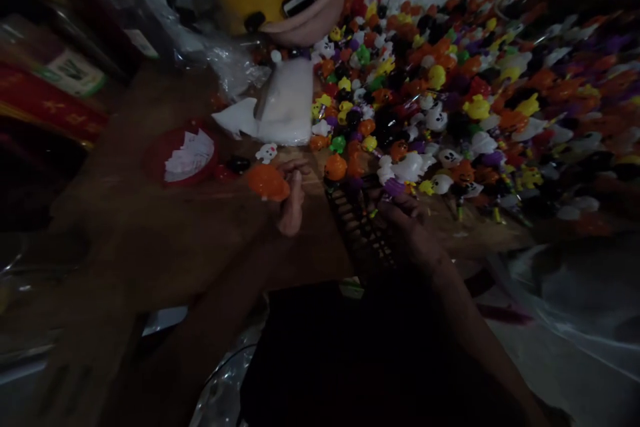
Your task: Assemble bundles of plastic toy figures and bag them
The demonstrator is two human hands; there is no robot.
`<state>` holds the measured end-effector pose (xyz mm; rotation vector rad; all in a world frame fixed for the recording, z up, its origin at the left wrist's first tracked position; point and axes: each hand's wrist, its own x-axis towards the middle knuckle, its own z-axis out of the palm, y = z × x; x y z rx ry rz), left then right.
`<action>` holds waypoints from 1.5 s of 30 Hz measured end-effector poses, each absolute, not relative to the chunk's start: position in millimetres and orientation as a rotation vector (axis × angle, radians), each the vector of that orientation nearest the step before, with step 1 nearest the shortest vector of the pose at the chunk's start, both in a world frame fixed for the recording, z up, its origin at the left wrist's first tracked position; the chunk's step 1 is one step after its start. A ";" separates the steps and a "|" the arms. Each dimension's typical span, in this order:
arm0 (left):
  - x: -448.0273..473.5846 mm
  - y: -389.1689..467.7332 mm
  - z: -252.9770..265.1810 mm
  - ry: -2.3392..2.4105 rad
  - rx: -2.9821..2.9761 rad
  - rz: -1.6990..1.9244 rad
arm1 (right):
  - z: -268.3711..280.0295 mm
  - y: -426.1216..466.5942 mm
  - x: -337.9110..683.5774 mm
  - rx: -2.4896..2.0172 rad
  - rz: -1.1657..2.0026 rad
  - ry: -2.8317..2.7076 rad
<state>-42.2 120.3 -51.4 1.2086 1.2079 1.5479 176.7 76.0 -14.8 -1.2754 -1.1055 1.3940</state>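
Far left of the toy heap (475, 80), on the bare wooden bench (165, 227): a red dish (183, 159) with white pieces inside, then a black bead (239, 164). Nearer the heap, left hand (290, 203) pinching an orange pumpkin figure (269, 181) between fingertips, lifted just off the bench. Behind it, a white plastic bag (287, 107). At the heap's near edge, right hand (407, 223) curled over a dark ribbed strip (360, 227) with a purple piece (394, 187) at its fingertips; whether actually gripped, cannot tell in the blur. Likely mid-sort or mid-assembly. Next move probably calls for bringing pumpkin and strip together, steadily.
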 end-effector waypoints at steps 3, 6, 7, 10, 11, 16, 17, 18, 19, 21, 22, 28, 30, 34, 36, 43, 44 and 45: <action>-37.2 119.6 -44.8 1.143 1.198 1.493 | -14.3 83.3 173.9 -1.149 1.514 -1.047; -34.9 116.4 -46.0 1.130 1.198 1.355 | -11.4 89.3 173.1 -1.093 1.554 -1.060; -34.7 115.3 -47.6 1.140 1.216 1.312 | -10.8 90.5 172.8 -1.089 1.561 -1.069; -33.6 113.7 -52.6 1.171 1.273 1.212 | -9.4 92.1 173.7 -1.112 1.578 -1.075; -32.9 113.8 -53.8 1.178 1.291 1.177 | -8.6 92.4 175.1 -1.131 1.571 -1.074; -29.4 116.7 -52.7 1.217 1.350 1.076 | -2.0 100.1 186.7 -1.356 1.332 -1.228; -29.1 117.3 -51.2 1.237 1.333 1.072 | -1.3 103.1 187.5 -1.396 1.242 -1.281; -28.8 117.9 -49.4 1.262 1.314 1.065 | -1.2 106.2 187.0 -1.425 1.151 -1.328; -28.5 118.4 -47.6 1.285 1.296 1.049 | -2.0 109.4 184.9 -1.441 1.059 -1.364; -27.5 119.7 -44.5 1.327 1.254 1.026 | -6.2 115.0 176.0 -1.459 0.924 -1.414; -26.7 120.5 -43.5 1.353 1.229 1.028 | -9.5 117.2 169.9 -1.462 0.885 -1.425; -18.1 123.5 -43.4 1.403 1.043 1.052 | -26.6 128.6 147.0 -1.475 0.756 -1.609; -16.2 123.8 -42.1 1.340 0.985 1.012 | -22.9 133.5 153.6 -1.572 0.564 -1.678; -17.8 125.5 -37.8 1.251 0.954 0.968 | -7.5 137.7 164.7 -1.656 0.330 -1.616; -19.5 126.5 -37.4 1.267 0.949 1.018 | -5.3 134.0 160.0 -1.554 0.464 -1.542; -17.2 126.2 -35.4 1.283 0.856 0.951 | -29.7 132.4 135.9 -1.402 0.826 -1.451; -16.6 126.3 -33.7 1.307 0.848 0.936 | -31.1 134.6 136.7 -1.415 0.801 -1.497; -16.1 126.6 -32.2 1.329 0.839 0.924 | -31.3 136.6 138.2 -1.432 0.781 -1.536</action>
